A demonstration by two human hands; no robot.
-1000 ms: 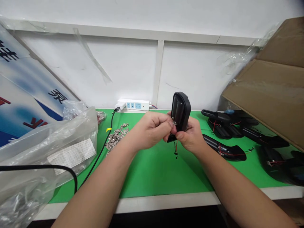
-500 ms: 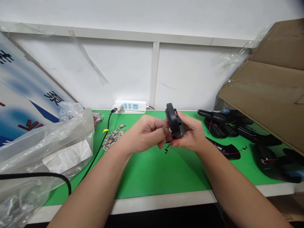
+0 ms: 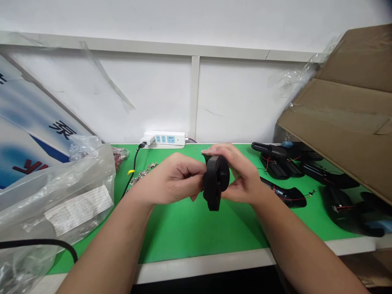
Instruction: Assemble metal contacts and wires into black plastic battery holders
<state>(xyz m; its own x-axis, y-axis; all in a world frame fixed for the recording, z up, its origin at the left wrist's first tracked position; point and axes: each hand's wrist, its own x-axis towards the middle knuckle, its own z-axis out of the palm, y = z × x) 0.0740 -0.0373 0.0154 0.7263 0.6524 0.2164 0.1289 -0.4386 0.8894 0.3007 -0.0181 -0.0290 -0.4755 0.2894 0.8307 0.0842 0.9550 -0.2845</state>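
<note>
A black plastic housing (image 3: 212, 183) is held up edge-on over the green table mat, between my two hands. My right hand (image 3: 240, 173) is closed around its right side, with the fingers over the top and the thumb lower down. On the other side my left hand (image 3: 180, 179) is curled, its thumb and forefinger pinched against the housing's left edge. Whatever is between those left fingertips is hidden. Behind my left wrist lies a pile of small shiny metal parts (image 3: 143, 174), partly covered by the hand.
Black plastic parts with red wires (image 3: 289, 196) lie at the right, beneath a leaning cardboard box (image 3: 339, 102). A white power strip (image 3: 168, 138) with a black cable (image 3: 134, 163) stands by the wall. A clear plastic bag (image 3: 92, 171) with a paper label fills the left side.
The black housing has turned and come slightly lower and left, still in my right hand. My right fingers have moved over its top. My left hand has shifted slightly left, staying pinched.
</note>
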